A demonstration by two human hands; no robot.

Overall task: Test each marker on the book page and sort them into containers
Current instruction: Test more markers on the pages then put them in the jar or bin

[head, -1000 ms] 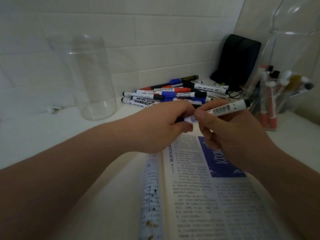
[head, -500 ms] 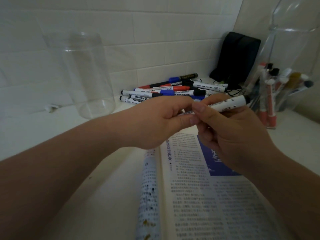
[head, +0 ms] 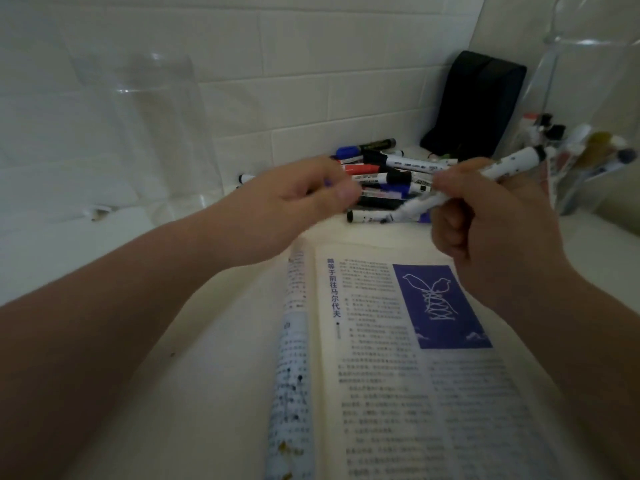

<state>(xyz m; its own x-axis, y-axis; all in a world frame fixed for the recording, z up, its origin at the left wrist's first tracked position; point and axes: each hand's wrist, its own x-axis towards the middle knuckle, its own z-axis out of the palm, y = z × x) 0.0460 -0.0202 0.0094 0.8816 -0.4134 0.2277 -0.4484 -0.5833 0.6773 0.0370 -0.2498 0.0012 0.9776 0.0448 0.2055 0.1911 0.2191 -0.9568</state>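
My right hand [head: 491, 233] grips a white marker [head: 512, 164] above the top of the open book page [head: 388, 382]; its black end points up and right, its tip down and left. To the left, clear of the marker, my left hand [head: 284, 213] pinches a small blue cap [head: 327, 182], blurred and mostly hidden by the fingers. A pile of several markers [head: 398, 164] lies behind both hands. An empty clear container [head: 145, 133] stands at the back left. At the right, a clear container [head: 588, 168] holds several markers.
A black pouch [head: 478, 102] leans in the tiled corner behind the pile. The book's left pages are rolled under into a curl [head: 292, 358]. A small white object [head: 97, 212] lies on the white counter at the left.
My hands were together on the marker; now my left hand has pulled away to the left with the cap. The marker's tip end is bare.
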